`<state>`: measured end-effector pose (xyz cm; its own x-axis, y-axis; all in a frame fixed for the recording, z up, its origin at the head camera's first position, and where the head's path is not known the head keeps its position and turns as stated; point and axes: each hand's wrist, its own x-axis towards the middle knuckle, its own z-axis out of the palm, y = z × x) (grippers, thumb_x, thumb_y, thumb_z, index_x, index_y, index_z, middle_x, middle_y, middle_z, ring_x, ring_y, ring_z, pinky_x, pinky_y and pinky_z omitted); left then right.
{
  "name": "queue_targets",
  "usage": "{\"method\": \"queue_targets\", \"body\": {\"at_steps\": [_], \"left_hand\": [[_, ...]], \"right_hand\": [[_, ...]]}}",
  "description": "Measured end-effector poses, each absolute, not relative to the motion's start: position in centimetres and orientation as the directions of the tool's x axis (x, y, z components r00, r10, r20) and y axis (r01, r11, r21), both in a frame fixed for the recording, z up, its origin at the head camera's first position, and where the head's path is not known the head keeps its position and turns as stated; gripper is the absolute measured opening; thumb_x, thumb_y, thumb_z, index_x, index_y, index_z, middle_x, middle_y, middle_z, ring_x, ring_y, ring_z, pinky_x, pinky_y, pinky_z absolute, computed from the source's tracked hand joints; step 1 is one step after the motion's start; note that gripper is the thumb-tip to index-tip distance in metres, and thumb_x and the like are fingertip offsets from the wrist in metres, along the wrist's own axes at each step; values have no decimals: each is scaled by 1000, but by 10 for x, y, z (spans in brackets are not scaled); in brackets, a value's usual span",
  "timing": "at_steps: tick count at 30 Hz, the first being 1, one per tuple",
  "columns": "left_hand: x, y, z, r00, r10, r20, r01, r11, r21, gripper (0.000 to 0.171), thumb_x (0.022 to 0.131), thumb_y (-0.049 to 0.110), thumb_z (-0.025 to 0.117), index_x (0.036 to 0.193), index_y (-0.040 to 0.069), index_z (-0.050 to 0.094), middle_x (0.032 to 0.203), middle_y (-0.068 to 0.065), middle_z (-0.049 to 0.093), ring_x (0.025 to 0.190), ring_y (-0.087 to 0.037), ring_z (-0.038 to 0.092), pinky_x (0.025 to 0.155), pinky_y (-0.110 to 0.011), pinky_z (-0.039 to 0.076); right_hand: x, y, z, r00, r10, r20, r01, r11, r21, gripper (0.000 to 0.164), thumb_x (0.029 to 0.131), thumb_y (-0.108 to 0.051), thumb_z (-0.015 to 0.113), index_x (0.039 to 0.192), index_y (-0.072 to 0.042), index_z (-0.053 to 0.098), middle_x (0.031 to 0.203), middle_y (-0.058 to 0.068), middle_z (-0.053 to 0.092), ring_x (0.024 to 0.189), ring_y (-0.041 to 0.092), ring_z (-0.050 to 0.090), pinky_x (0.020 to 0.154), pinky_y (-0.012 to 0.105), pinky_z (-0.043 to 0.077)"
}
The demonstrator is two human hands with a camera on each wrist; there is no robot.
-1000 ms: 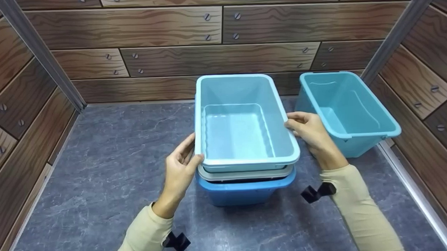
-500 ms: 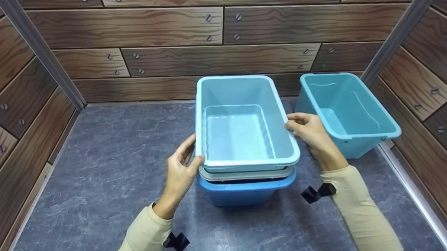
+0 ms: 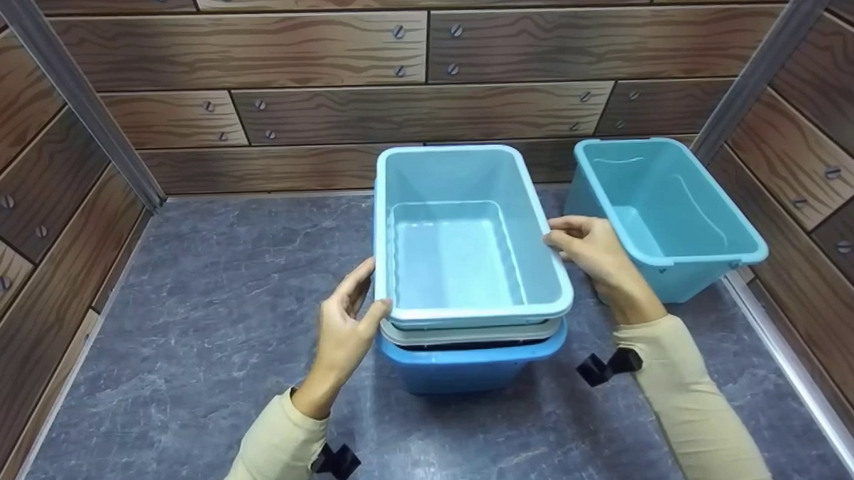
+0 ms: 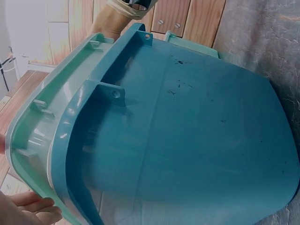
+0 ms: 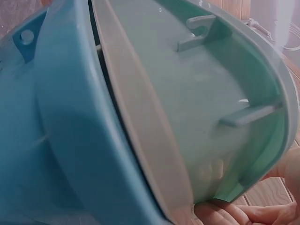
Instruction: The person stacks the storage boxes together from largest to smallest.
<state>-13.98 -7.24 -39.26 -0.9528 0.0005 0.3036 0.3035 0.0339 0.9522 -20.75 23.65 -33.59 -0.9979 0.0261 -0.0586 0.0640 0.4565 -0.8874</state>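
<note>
A light blue plastic bin (image 3: pixel 465 312) sits nested on top of a stack in the head view. Under its rim shows the pale grey rim (image 3: pixel 473 334) of another container, and below that a darker blue bin (image 3: pixel 460 372) standing on the floor. My left hand (image 3: pixel 339 335) grips the top bin's left edge near the front corner, thumb on the rim and fingers against the outer side. On the opposite edge, my right hand (image 3: pixel 594 252) pinches the rim between thumb and fingers. The left wrist view shows the blue bin (image 4: pixel 187 131) lower than the top bin's ribbed lip.
A teal bin (image 3: pixel 683 259) stands right of the stack, close behind my right wrist. Wood-patterned walls (image 3: pixel 323 116) enclose the back and both sides. The dark marbled floor (image 3: pixel 245 310) spreads out to the left.
</note>
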Motion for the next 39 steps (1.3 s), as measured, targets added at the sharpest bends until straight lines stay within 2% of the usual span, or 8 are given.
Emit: {"method": "queue_targets", "body": {"at_steps": [15,39], "left_hand": [[-141,-79,-395,-961,21,274,275,98,956,50,88,1,57,135,-13,46,144,-31,45,139,-40,40,117,-45,34],[-144,-77,-394,-974,-12,227,224,103,969,48,87,-1,57,133,-12,49,142,-29,48,138,-37,43,115,-42,36]], "right_hand": [[-211,238,-338,-996,17,-92,89,477,-875,42,93,-18,54,124,9,58,82,-13,61,74,-1,58,69,14,53],[-214,243,-342,-996,-10,-91,77,445,-892,40,93,-14,54,116,18,58,69,-19,60,64,-1,59,65,13,56]]}}
